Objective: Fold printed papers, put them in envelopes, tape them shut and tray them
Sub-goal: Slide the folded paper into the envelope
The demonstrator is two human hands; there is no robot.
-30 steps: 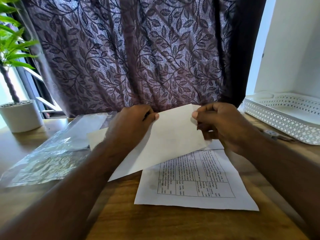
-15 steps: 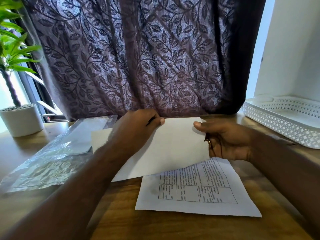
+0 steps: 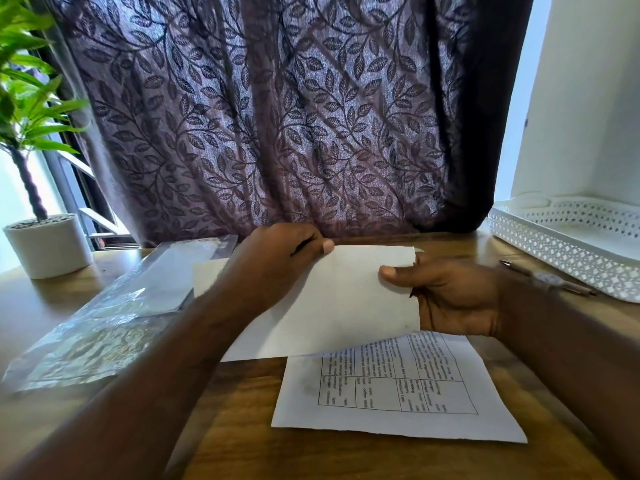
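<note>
I hold a white folded paper [image 3: 332, 306] above the wooden table [image 3: 311, 459], blank side up. My left hand [image 3: 277, 268] pinches its far edge near the middle. My right hand [image 3: 450, 296] grips its right end, thumb on top and fingers underneath. Below it a printed sheet [image 3: 398, 389] with a text table lies flat on the wood. Its far part is hidden under the held paper.
A clear plastic packet [image 3: 104, 313], apparently of envelopes, lies on the left. A potted plant [image 3: 48, 244] stands at the far left. A white perforated tray [image 3: 568, 244] sits at the right, with a pen [image 3: 543, 278] in front of it. A leaf-patterned curtain [image 3: 277, 116] hangs behind.
The held paper has come down closer to the table and flatter. My right hand has shifted from pinching the top edge to gripping the right end from beneath.
</note>
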